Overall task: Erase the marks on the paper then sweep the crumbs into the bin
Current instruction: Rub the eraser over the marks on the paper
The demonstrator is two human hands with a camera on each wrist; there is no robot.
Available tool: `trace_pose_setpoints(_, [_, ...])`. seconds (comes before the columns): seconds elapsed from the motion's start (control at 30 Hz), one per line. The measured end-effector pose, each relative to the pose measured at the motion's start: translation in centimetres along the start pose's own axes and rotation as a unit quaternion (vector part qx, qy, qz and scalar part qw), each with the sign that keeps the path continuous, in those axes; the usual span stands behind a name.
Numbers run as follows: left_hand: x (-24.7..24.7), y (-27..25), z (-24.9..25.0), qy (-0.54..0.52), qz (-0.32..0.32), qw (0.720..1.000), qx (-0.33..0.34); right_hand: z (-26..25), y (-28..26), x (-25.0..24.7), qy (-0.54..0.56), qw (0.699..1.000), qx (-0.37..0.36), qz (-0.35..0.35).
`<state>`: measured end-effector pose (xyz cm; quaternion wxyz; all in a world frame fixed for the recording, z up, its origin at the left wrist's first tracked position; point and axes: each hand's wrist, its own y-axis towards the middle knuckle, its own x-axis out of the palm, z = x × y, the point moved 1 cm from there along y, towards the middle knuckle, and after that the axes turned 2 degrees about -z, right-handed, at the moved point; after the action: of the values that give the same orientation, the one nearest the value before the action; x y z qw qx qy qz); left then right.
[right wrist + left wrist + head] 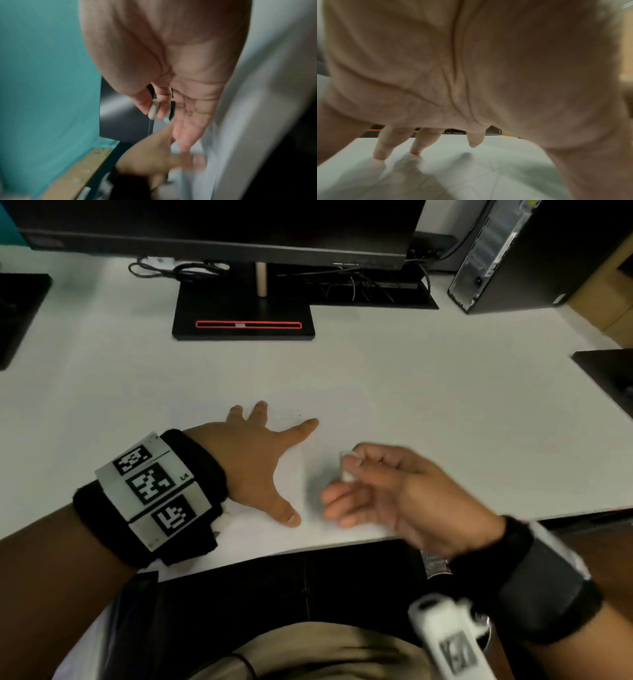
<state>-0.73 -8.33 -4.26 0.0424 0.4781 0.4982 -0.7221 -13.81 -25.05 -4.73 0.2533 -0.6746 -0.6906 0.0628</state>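
The monitor stand [243,320], a black base with a red-outlined slot, sits at the back of the white surface [445,392] and serves as the landmark here.

Nearer the person than the stand and a little to its left, the left hand [253,460] lies palm down with its fingers [305,426] spread wide and straight, tips touching down. The left wrist view shows the fingertips [380,155] meeting a pale sheet marked by faint creases, which is the paper [496,169]. In the head view the paper [342,422] is nearly the same white as the surface, so its edges are hard to trace; it lies in front of the stand, toward the person, under the left hand and reaching to the right of it. A few tiny dark specks [299,414] show on it just beyond the index finger; whether they are marks or crumbs cannot be told.

Right of the left hand, and nearer the person than the stand's right end, the right hand [394,491] is blurred and raised off the paper. Its thumb and forefinger pinch a small white eraser [346,467], seen also in the right wrist view [152,110]; the other fingers hang loosely extended.

Farther right, level with the stand, a dark computer tower [513,254] stands upright.
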Motion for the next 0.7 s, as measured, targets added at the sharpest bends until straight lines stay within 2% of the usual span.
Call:
trace_pose_setpoints(0.07, [0.1, 0.0, 0.0, 0.014, 0.008, 1.000, -0.004, 2.0, -0.5, 1.9, 0.148, 0.987, 0.060, -0.025])
trace_pose_setpoints(0.17, [0.2, -0.2, 0.0, 0.017, 0.003, 1.000, -0.008, 3.0, -0.3, 0.6, 0.231, 0.968, 0.093, 0.002])
trace_pose_setpoints(0.2, [0.2, -0.3, -0.1, 0.013, -0.001, 1.000, -0.009, 2.8, 0.0, -0.7, 0.237, 0.968, 0.071, 0.046])
trace_pose_setpoints(0.27, [0.1, -0.4, -0.2, 0.009, -0.012, 1.000, -0.011, 1.4, 0.4, -3.2, 0.264, 0.948, -0.034, 0.172])
trace_pose_setpoints(0.3, [0.1, -0.5, -0.3, 0.009, -0.017, 1.000, -0.011, 0.6, 0.3, -3.9, 0.271, 0.933, -0.094, 0.216])
trace_pose_setpoints(0.33, [0.1, -0.5, -0.3, 0.010, -0.020, 1.000, -0.009, 0.1, -0.1, -3.8, 0.278, 0.924, -0.136, 0.227])
trace_pose_setpoints(0.4, [-0.1, -0.4, -0.4, 0.011, -0.020, 1.000, -0.008, 0.4, -0.7, -2.2, 0.280, 0.936, -0.139, 0.166])
trace_pose_setpoints(0.47, [-0.2, -0.4, -0.4, 0.017, -0.021, 1.000, -0.009, 2.0, -1.4, 0.5, 0.233, 0.969, -0.057, 0.058])
trace_pose_setpoints(0.53, [-0.2, -0.3, -0.3, 0.023, -0.021, 0.999, -0.010, 3.5, -1.4, 1.3, 0.180, 0.983, 0.029, 0.012])
trace_pose_setpoints(0.6, [-0.2, -0.3, -0.3, 0.021, -0.024, 0.999, -0.008, 2.8, -0.5, -0.6, 0.221, 0.972, 0.018, 0.077])
trace_pose_setpoints(0.7, [-0.1, -0.5, -0.3, 0.013, -0.028, 0.999, -0.007, 0.7, 0.5, -4.4, 0.332, 0.905, -0.121, 0.238])
